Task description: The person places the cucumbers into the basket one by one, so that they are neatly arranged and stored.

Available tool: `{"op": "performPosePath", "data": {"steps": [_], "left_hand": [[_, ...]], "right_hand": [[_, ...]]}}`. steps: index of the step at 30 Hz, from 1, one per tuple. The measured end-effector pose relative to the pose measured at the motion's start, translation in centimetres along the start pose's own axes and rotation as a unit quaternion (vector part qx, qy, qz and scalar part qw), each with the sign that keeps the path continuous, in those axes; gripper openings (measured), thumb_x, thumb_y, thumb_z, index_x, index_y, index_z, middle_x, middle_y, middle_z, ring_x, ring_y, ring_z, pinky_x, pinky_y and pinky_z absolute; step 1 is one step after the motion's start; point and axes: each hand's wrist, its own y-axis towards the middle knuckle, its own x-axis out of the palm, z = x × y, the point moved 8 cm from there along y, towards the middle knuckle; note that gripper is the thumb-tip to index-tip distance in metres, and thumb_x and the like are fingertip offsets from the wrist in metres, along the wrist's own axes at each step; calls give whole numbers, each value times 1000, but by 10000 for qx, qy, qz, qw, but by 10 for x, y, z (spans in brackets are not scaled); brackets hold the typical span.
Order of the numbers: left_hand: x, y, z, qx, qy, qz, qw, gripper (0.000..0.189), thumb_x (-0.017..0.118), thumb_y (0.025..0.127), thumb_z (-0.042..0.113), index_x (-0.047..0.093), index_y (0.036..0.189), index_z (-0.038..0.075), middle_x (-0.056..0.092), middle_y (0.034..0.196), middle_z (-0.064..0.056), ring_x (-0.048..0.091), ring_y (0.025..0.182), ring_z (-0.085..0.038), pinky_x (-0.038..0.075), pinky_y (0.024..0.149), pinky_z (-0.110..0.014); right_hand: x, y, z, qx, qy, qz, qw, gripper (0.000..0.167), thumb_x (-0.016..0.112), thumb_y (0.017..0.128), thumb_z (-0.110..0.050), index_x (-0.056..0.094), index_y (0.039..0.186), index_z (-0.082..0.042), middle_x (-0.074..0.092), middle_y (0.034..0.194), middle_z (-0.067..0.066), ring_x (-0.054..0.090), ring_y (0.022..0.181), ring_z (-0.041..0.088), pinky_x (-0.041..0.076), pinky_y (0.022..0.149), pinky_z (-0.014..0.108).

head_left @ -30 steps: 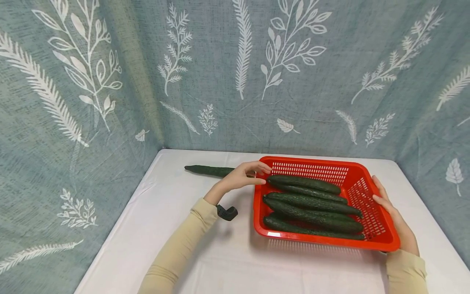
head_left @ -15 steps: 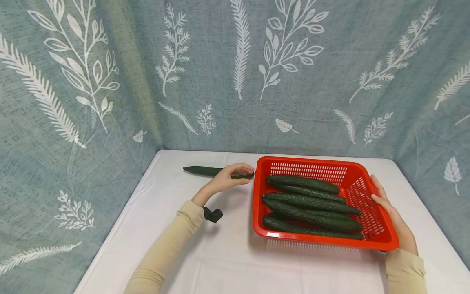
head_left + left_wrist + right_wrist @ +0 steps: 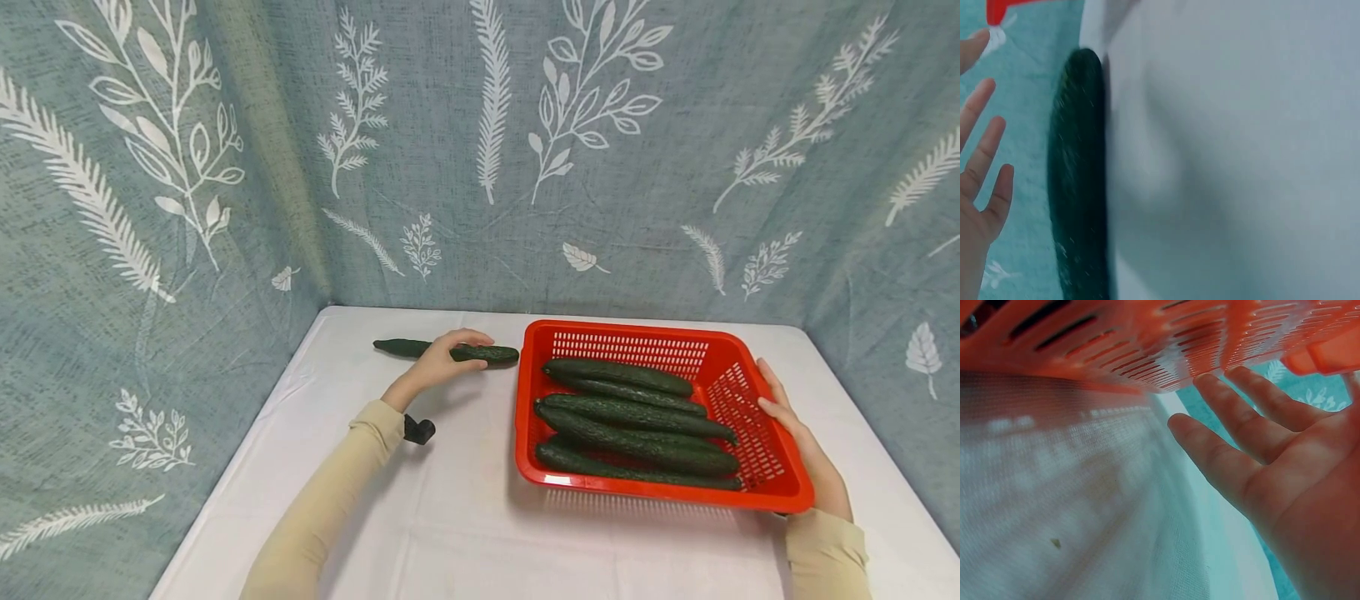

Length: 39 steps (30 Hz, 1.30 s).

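Note:
A single dark green cucumber (image 3: 495, 356) lies on the table left of a red slotted basket (image 3: 660, 493). My left hand (image 3: 437, 364) reaches over its middle, thumb and fingers spread apart. In the left wrist view, a gap shows between those fingers (image 3: 986, 147) and the cucumber (image 3: 1079, 181). Several cucumbers (image 3: 641, 437) lie side by side inside the basket. On its right side, my right hand (image 3: 817, 462) holds the rim, with the thumb over the edge. Seen from the right wrist, long fingers (image 3: 1225, 447) lie against the slotted outer wall, and the basket's underside is raised above the tablecloth there.
A white cloth (image 3: 465, 533) covers the table. Teal curtains (image 3: 450, 167) with white leaf prints stand behind it and along both sides. A small black device (image 3: 418, 430) is worn at the left wrist.
My left hand has moved left, away from the basket's left rim and along the lone cucumber, uncovering its right end. The right hand and the basket stay in place.

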Motion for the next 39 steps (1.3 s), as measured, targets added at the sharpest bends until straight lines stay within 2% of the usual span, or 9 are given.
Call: {"op": "performPosePath", "data": {"steps": [3, 9, 15, 18, 22, 25, 30, 37, 39], "left_hand": [[-5, 0, -11, -41, 15, 43, 10000, 38, 71, 82, 15, 61, 119, 7, 61, 120, -5, 51, 113, -28, 36, 97, -52], [-12, -1, -25, 137, 226, -9, 9996, 40, 72, 81, 14, 62, 118, 7, 61, 120, -7, 51, 117, -24, 35, 103, -45], [-21, -2, -38, -37, 358, -16, 9994, 41, 73, 80, 15, 62, 118, 7, 60, 122, -9, 48, 122, -28, 31, 106, -46], [-26, -7, -29, -94, 377, -67, 9992, 40, 71, 81, 10, 60, 119, 3, 59, 123, -15, 47, 121, -33, 31, 105, -51], [-30, -9, -42, -209, 361, -82, 9991, 43, 72, 81, 13, 59, 121, 0, 58, 124, -15, 47, 122, -33, 31, 106, -51], [-32, -9, -63, -276, 484, -34, 9984, 46, 73, 80, 18, 59, 121, 3, 59, 124, -11, 48, 121, -30, 31, 106, -49], [-36, -11, -67, -347, 786, 1, 9963, 45, 74, 80, 17, 60, 121, 7, 59, 123, -12, 50, 118, -30, 33, 104, -51], [-45, -12, -74, -545, 1185, -87, 9914, 44, 75, 79, 20, 62, 119, 11, 61, 121, -11, 52, 116, -30, 13, 107, -62], [-47, -13, -76, -566, 1236, -120, 9906, 44, 75, 78, 19, 61, 119, 10, 61, 121, -12, 52, 116, -31, 11, 106, -64]], "right_hand": [[0, 0, 0, -6, 88, -40, 10000, 60, 11, 98, -1, 23, 142, -39, 40, 135, -21, 49, 114, 1, 48, 85, 19], [-2, 1, 0, -28, 42, -4, 10000, 61, 10, 98, 0, 18, 145, -37, 40, 135, -21, 50, 113, 1, 48, 84, 19], [-1, -1, 0, 119, -48, 7, 9999, 59, 11, 99, -3, 12, 146, -38, 37, 136, -20, 49, 114, 1, 48, 85, 19], [-1, 0, 0, 85, -113, 47, 9999, 60, 11, 99, -2, 17, 144, -40, 37, 136, -21, 50, 113, 0, 48, 84, 19], [-2, 1, 0, -3, -43, 66, 10000, 61, 11, 98, 0, 23, 142, -40, 39, 134, -20, 50, 112, 1, 48, 83, 19], [-2, 1, 0, -1, 63, 3, 10000, 61, 10, 98, 0, 23, 142, -40, 40, 135, -19, 51, 112, 2, 49, 83, 21], [-1, 0, 0, 55, 18, -47, 10000, 61, 9, 98, -1, 18, 144, -40, 39, 136, -19, 50, 114, 2, 49, 84, 21], [0, 0, 0, 75, 198, -131, 9997, 61, 7, 98, -1, 17, 145, -39, 39, 138, -19, 50, 115, 3, 49, 86, 22], [1, 0, 0, 49, 234, -164, 9996, 62, 7, 98, 0, 18, 145, -39, 39, 138, -18, 50, 116, 4, 49, 86, 22]]}}
